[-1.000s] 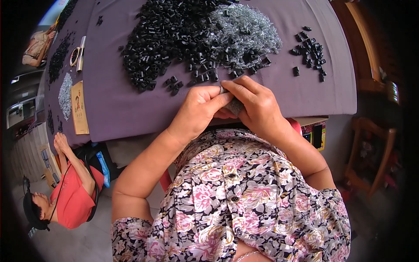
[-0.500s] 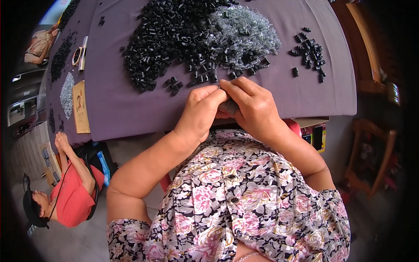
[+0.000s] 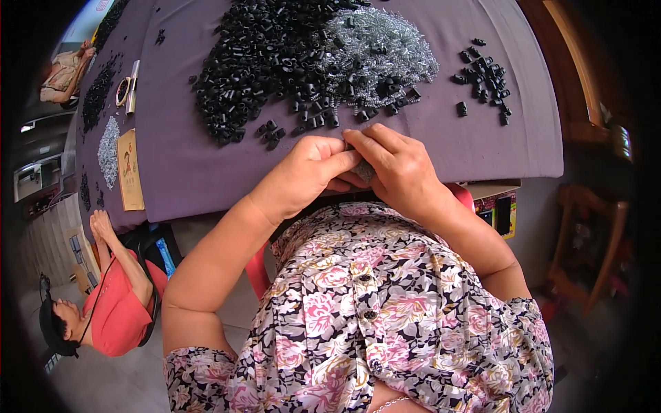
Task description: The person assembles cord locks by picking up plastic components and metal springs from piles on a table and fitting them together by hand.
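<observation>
My left hand (image 3: 306, 168) and my right hand (image 3: 399, 165) meet in front of me at the table's near edge, both closed with fingertips pressed together. A dark grey, rough-looking piece (image 3: 363, 170) shows between the palms; its kind is not clear. Whatever small thing the fingertips pinch is hidden by the fingers. Just beyond my hands lies a big heap of small black plastic cord-lock parts (image 3: 255, 76). A pile of small silvery metal springs (image 3: 396, 51) adjoins it, with some black parts on top.
A purple-grey cloth (image 3: 186, 172) covers the table. At right lies a small group of black pieces (image 3: 487, 76). On the left are a tan booklet (image 3: 129, 168), a smaller spring pile (image 3: 108, 151) and a round mirror (image 3: 122, 91). A person in red (image 3: 120, 303) sits at left.
My left forearm has swung slightly outward and its elbow has moved left. Both hands remain together with fingertips pinched, and the view has shifted a little.
</observation>
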`<state>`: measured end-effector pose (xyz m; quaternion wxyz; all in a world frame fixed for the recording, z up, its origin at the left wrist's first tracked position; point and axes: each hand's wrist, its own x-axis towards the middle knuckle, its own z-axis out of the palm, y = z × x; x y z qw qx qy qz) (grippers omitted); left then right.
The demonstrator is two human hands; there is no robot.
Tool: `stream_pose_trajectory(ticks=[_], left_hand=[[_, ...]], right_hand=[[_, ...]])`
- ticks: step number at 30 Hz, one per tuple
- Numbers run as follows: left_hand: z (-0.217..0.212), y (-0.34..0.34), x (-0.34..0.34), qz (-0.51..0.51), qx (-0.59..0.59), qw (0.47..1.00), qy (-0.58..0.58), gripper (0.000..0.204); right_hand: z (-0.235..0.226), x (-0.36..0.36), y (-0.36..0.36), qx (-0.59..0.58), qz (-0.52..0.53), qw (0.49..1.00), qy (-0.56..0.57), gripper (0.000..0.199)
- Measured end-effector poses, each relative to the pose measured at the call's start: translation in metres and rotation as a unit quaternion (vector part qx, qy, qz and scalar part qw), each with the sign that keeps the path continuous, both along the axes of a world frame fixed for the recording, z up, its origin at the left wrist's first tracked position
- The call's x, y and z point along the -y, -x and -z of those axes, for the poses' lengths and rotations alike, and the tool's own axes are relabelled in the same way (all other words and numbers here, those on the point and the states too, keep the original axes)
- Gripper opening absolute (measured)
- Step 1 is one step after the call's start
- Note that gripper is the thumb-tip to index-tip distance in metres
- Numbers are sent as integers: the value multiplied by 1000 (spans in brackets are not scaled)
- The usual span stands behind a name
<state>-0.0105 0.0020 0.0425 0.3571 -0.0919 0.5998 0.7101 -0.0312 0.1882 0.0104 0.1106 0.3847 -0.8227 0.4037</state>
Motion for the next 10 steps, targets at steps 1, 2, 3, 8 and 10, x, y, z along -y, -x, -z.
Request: stream_pose_trajectory(ticks=[1, 2, 3, 8, 10], left_hand=[[-1, 0, 1, -3, 9, 1000, -11, 26], [-1, -1, 1, -7, 17, 1000, -23, 25], [1, -1, -1, -6, 18, 1000, -24, 25], [16, -8, -14, -98, -27, 993, -67, 26], [16, -7, -14, -94, -24, 992, -78, 27]], right_hand=[[-2, 1, 0, -7, -5, 1000, 12, 47], [-3, 1, 0, -15, -9, 1000, 23, 47], [-2, 1, 2, -14, -9, 1000, 22, 47], [2, -2, 4, 1, 8, 998, 58, 45], [5, -2, 5, 0, 10, 998, 70, 48]])
